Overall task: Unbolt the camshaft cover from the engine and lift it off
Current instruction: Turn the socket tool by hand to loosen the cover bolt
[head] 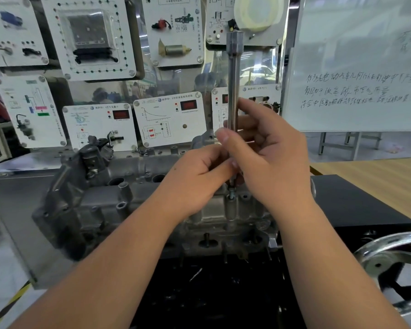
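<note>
A long socket extension [233, 91] is held upright between both hands, which are brought together around its lower shaft. The right hand [268, 153] is wrapped about the bar with fingers and thumb pinching it, presumably so that it can be spun by hand; the left hand [197, 179] is curled against the bar just below, apparently to steady the tip and keep it in line. The lower end of the tool is seated over a bolt [231, 195] standing in a tall boss at the near right of the camshaft cover [119, 200], though the actual engagement is hidden by the fingers. The vertical hold is judged to follow the bolt's axis. The cover remains seated on the engine [223, 236], which is carried on a black stand [356, 205]; a handwheel [387, 260] is seen at the lower right. Behind, training panels [169, 119] and a whiteboard [356, 67] are mounted. Unbolting is judged to be under way, with lifting not yet possible.
</note>
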A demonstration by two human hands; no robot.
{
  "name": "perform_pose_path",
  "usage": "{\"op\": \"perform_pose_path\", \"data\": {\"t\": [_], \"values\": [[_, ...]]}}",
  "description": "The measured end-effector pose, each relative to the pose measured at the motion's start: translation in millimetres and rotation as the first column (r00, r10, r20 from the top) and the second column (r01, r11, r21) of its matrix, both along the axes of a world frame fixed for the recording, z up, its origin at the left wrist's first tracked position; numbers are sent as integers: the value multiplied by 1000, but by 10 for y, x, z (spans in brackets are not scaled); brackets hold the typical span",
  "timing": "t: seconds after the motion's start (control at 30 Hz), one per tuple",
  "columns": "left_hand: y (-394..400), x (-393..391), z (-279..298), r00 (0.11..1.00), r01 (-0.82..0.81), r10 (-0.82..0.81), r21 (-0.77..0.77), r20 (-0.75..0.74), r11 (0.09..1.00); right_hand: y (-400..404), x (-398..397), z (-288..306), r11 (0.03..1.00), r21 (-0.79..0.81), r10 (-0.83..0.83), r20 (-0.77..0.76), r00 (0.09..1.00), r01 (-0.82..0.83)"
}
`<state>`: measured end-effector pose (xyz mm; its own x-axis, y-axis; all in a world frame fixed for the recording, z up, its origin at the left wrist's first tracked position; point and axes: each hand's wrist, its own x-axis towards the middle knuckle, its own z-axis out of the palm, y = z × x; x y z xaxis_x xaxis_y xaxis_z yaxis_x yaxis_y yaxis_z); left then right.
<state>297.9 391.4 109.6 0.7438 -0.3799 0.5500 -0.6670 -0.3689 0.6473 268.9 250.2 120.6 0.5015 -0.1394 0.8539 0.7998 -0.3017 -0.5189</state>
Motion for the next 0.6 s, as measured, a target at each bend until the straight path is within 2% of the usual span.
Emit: {"op": "perform_pose_path", "data": {"t": [0.2,0.33,0.47,0.6], "values": [[2,-8,-23,1000,2,-2,-71,11,997,3,-9,-4,1000,12,-5,5,1000,5],[25,-22,-10,999,38,-39,-44,-26,998,-24,-34,16,999,-47,-4,51,999,6],[32,-2,3,998,44,-45,-28,-34,999,-66,1,3,999,-37,-16,25,1000,17],[20,16,-26,998,54,-58,-116,-32,992,-53,-2,-15,998,-55,3,9,1000,-2]]}}
